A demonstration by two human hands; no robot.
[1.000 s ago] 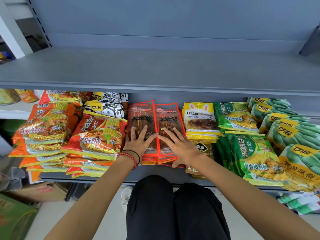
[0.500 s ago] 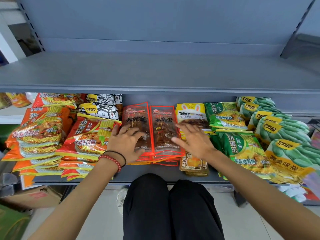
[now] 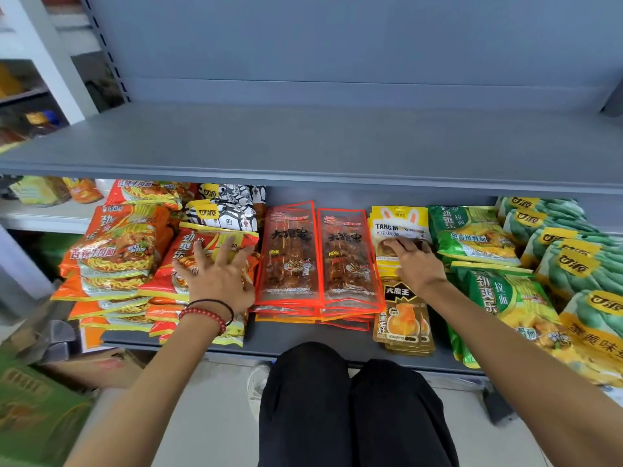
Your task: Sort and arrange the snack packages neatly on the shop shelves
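Black trousers [image 3: 354, 409], red bead bracelet [image 3: 206, 317] — thin black band [image 3: 225, 304] beside it

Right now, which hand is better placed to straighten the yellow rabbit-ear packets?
The right hand: its fingers rest on the yellow packets, while the left hand lies on the red noodle packs.

Orange-red noodle packs [image 3: 114, 247], red-bordered skewer packs [image 3: 290, 257], yellow rabbit-print packs [image 3: 399, 224], green noodle packs [image 3: 472, 237], grey shelf [image 3: 303, 143]
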